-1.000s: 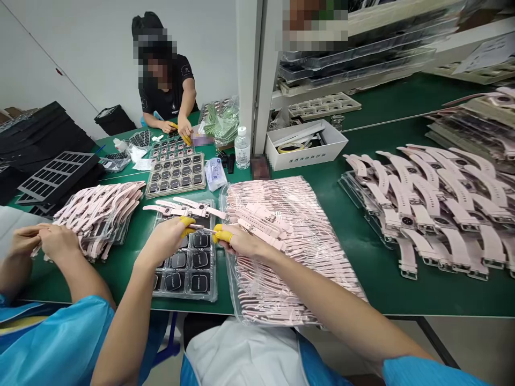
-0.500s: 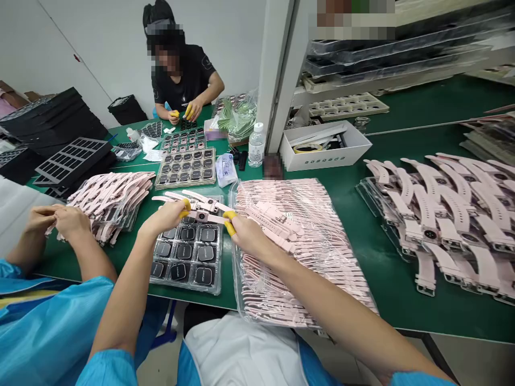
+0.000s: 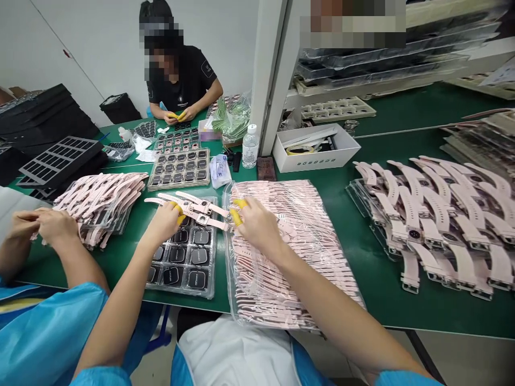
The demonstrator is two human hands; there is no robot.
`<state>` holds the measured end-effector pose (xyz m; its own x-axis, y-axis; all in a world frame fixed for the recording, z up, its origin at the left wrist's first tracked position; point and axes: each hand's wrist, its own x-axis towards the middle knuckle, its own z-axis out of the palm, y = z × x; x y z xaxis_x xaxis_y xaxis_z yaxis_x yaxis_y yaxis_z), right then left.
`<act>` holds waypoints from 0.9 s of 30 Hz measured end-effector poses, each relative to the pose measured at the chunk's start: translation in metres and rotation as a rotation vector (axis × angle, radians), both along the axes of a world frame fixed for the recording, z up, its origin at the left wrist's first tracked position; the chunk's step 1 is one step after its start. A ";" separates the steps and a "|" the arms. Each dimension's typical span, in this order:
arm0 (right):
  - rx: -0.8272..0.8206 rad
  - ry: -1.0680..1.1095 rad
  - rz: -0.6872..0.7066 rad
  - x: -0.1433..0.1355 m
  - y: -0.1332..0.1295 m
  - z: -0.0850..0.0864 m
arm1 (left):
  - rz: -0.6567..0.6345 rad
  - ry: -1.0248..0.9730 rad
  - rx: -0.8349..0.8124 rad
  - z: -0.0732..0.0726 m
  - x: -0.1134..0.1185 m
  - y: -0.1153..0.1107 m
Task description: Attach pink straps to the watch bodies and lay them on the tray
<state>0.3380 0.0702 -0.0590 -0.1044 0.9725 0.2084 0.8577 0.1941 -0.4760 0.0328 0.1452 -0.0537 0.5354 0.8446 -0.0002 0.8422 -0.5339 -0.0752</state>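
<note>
Head view: my left hand (image 3: 164, 222) and my right hand (image 3: 257, 224) meet at a pink watch (image 3: 202, 218) that lies across the far edge of the tray of black watch bodies (image 3: 183, 262). My left thumb and finger, capped in yellow, pinch the watch at its left strap; my right hand, also with yellow fingertips (image 3: 237, 215), closes on the other strap end. The watch stretches between both hands, its case midway. Under my right hand spreads a clear bag of pink straps (image 3: 281, 257). Just beyond the watch lie two more assembled watches (image 3: 193, 202). Left of my left hand a co-worker's hands (image 3: 40, 225) press together by a heap of pink straps (image 3: 100, 201). Well right of my right hand are rows of finished watches (image 3: 434, 214).
</note>
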 end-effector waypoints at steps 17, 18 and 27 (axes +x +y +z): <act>0.015 0.311 -0.260 0.037 0.018 -0.001 | 0.102 -0.175 -0.119 0.013 -0.008 -0.008; 0.049 0.477 -0.220 0.034 0.014 0.002 | 0.150 -0.280 -0.148 0.016 -0.005 -0.011; -0.568 1.318 0.330 -0.029 -0.019 -0.007 | -0.123 -1.044 -0.431 -0.018 0.097 -0.042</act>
